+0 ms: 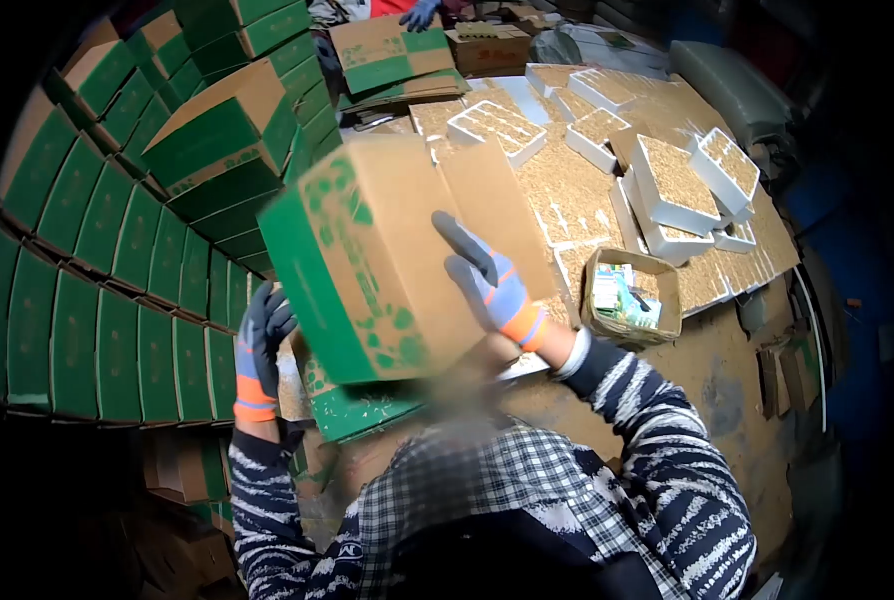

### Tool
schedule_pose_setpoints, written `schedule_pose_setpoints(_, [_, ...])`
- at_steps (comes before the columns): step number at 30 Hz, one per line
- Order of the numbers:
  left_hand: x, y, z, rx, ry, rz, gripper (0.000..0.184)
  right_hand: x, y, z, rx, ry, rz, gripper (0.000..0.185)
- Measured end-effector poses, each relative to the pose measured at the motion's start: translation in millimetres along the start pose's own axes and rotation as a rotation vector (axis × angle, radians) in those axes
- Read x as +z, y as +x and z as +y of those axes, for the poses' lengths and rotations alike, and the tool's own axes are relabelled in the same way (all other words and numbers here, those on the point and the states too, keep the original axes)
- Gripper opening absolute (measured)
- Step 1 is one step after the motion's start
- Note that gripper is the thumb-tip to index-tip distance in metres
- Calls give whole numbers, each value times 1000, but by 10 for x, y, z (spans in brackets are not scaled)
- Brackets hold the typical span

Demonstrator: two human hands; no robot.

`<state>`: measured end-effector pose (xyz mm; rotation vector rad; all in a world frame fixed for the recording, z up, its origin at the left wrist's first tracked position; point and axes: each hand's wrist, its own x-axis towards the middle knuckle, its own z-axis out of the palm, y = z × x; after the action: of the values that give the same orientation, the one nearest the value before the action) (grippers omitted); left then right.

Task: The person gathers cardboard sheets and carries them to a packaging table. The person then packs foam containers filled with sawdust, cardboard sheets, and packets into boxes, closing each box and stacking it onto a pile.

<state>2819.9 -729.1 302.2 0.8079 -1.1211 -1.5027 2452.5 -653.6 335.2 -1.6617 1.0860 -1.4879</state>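
A green and brown cardboard box point(407, 250) is held up in front of me, tilted, its printed side facing down toward my body. My right hand point(492, 285), in a grey glove with an orange cuff, presses on its brown side with the fingers stretched out. At the box's lower left is my left hand point(259, 345), gloved the same way, its fingers curled near the green edge; what they grip is hidden. Beneath the held box, part of another green box point(362, 408) shows.
Green boxes point(107, 220) are stacked along the left. White trays point(677, 185) of tan grainy material stand on the table point(767, 255), beside a basket point(635, 325) with packets. At the back, a co-worker's gloved hand point(420, 14) touches a flattened box point(392, 55).
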Motion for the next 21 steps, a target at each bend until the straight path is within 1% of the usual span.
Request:
schedule_pose_setpoints(1, [281,-13,351,38,247,-61,54,225,-100,68,71,43,109,58])
schedule_pose_setpoints(2, [554,17,690,86,493,-123,57,380,-267,322,52,28,67,63])
schedule_pose_setpoints(3, [722,115,923,9,544,-201,60,536,-432,568,32,14,25,68])
schedule_pose_setpoints(4, [825,229,1027,-64,598,-277,62,681,-579,622,168,133,-65,70])
schedule_pose_setpoints(5, [684,392,897,-123,639,-340,64,825,-723,668,313,238,-142,71])
schedule_pose_setpoints(6, [698,449,743,-222,732,-442,64,762,-720,617,560,460,-219,65])
schedule_pose_setpoints(7, [725,453,587,-318,824,-542,64,697,-715,560,830,652,-249,61])
schedule_pose_setpoints(8, [724,431,429,-417,915,-638,64,589,-727,902,892,636,-324,47])
schedule_pose_setpoints(9, [661,370,241,-391,1060,-775,62,479,-729,1224,951,617,-403,37])
schedule_pose_setpoints(10, [601,288,104,-360,1203,-911,61,194,-586,1199,900,349,-273,26])
schedule_pose_setpoints(11, [603,201,116,-337,1180,-895,58,-45,-515,1370,893,351,-71,28])
schedule_pose_setpoints(12, [648,159,207,-314,1156,-880,55,-251,-497,1688,878,529,253,29])
schedule_pose_setpoints(13, [716,167,345,-388,1163,-865,48,-442,-504,2029,840,704,548,30])
schedule_pose_setpoints(14, [644,205,332,-362,1086,-845,43,-591,-509,2366,867,772,728,32])
schedule_pose_setpoints(15, [662,268,408,-536,1061,-802,37,-700,-517,2687,1020,687,765,37])
schedule_pose_setpoints(16, [681,358,486,-702,1035,-753,32,-701,-492,2880,1086,592,745,42])
schedule_pose_setpoints(17, [608,420,435,-440,983,-759,28,-703,-466,3068,1153,500,721,48])
schedule_pose_setpoints(18, [469,461,336,-181,924,-758,25,-564,-405,3133,1139,403,648,56])
schedule_pose_setpoints(19, [474,499,339,76,855,-751,22,-469,-261,3143,1129,328,809,60])
schedule_pose_setpoints(20, [528,404,369,157,978,-499,28,-371,-113,3153,1114,250,967,67])
schedule_pose_setpoints(21, [468,409,339,230,969,-322,30,-273,21,3129,1097,170,1123,76])
